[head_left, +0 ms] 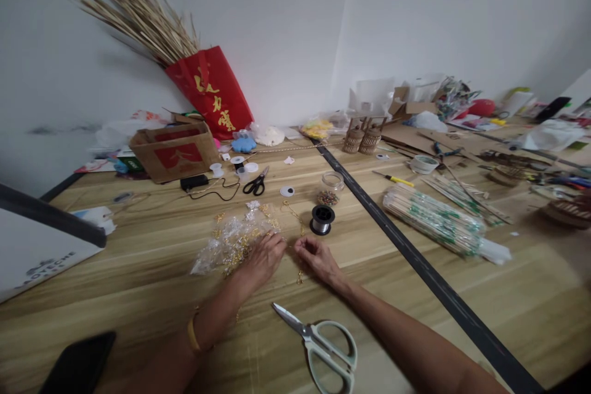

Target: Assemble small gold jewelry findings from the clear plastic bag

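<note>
My left hand (264, 257) rests with bent fingers at the right edge of a clear plastic bag heap (217, 245) of gold and silver trinkets. Its fingertips point towards my right hand (318, 260), whose thumb and forefinger are pinched together. A small gap lies between the hands, with a hint of something thin in it, too fine to name. A thin gold chain (292, 210) runs down to the right fingertips, and gold links (300, 277) show below them. Behind stands a black spool of silvery wire (322, 220). White-handled scissors (330, 349) lie half open nearer me.
A bead jar (331, 189), black scissors (257, 182) and a yellow knife (393, 179) lie farther back. Wrapped sticks (434, 221) are on the right, past a dark strip (406, 252). A phone (78, 364) sits front left; a box (175, 152) and red bag (212, 92) stand behind.
</note>
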A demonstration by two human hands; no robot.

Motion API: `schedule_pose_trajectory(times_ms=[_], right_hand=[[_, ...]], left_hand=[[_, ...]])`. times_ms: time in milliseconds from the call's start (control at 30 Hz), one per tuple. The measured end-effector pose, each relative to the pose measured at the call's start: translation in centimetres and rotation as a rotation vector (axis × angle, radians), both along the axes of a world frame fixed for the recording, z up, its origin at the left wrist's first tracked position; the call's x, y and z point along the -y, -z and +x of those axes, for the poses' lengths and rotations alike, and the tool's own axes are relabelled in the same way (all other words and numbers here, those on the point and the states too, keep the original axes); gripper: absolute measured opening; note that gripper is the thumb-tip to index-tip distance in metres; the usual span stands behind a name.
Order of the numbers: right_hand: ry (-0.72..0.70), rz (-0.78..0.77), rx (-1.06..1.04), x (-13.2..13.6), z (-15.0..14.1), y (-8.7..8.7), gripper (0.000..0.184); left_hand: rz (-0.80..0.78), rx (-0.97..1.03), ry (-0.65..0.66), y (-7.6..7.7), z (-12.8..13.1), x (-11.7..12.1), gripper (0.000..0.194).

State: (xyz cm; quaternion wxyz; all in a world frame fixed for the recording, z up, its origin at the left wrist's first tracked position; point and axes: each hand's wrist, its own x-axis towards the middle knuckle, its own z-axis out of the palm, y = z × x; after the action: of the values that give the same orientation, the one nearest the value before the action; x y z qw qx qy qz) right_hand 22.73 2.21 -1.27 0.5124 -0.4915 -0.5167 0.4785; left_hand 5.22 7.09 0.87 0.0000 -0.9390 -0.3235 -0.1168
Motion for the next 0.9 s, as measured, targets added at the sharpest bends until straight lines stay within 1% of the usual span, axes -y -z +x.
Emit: schedule_pose_trajectory(times_ms=[133, 267, 400, 633, 733, 833, 900], right_hand=[[0.004, 0.001, -0.009, 0.0, 0.0, 0.0, 0.029], [-0.006, -0.026, -0.039, 0.0, -0.1, 0.1, 0.029], [-0.008, -0.030, -0.026, 0.0, -0.1, 0.1, 0.027], [0.003, -0.021, -0.006, 0.0, -0.1, 0.1, 0.030], [0.002, -0.024, -0.005, 0.0, -0.2, 0.1, 0.032], [0.003, -0.027, -0.013, 0.1, -0.3, -0.1, 0.034], [0.009, -0.008, -0.010, 0.3, -0.3, -0.2, 0.035]], left_hand=[[0.001, -0.049, 0.064, 0.1, 0.3, -0.7, 0.024], [-0.048, -0.054, 0.078, -0.1, 0.3, -1.4, 0.024], [-0.078, -0.067, 0.095, -0.2, 0.1, -1.8, 0.023], [-0.082, -0.071, 0.075, 0.0, -0.2, -1.6, 0.023], [-0.063, -0.062, 0.072, -0.4, -0.1, -1.3, 0.022], [-0.111, 0.023, 0.019, -1.1, -0.2, -0.7, 0.019], [-0.213, 0.195, -0.050, -1.4, -0.5, -0.1, 0.016]])
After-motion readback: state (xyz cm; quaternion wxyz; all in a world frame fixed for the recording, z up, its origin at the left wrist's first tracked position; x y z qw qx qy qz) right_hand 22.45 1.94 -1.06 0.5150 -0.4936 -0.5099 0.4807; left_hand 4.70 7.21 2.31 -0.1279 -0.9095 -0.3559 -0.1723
